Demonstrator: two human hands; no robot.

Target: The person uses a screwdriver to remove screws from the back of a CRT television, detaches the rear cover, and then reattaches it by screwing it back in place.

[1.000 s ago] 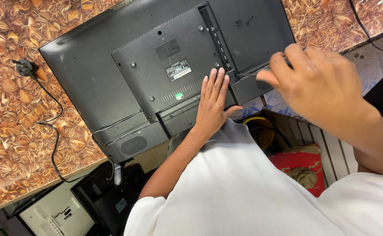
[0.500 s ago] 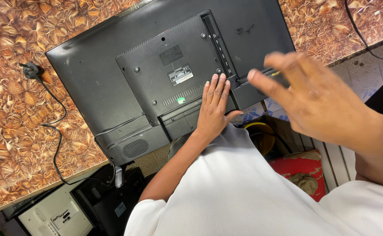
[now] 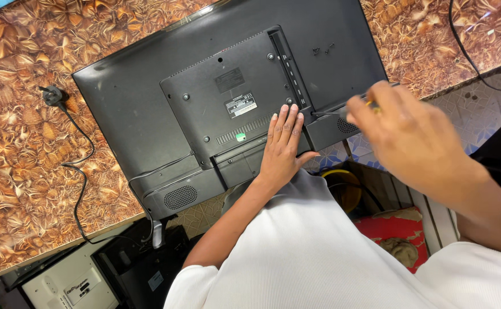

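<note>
Black flat television [image 3: 147, 103] face-down on patterned counter, dark screwdriver [image 3: 342, 112] at its back

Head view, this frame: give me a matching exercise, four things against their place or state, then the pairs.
Things:
1. left hand
2. right hand
3. power plug
4. television

Places or states:
A. lies on the brown patterned worktop, left of the set
B. face down, black back panel up
C. flat on the back panel, fingers together
D. raised over the set's lower right corner, gripping a screwdriver

Pairs: 1-C, 2-D, 3-A, 4-B
</note>
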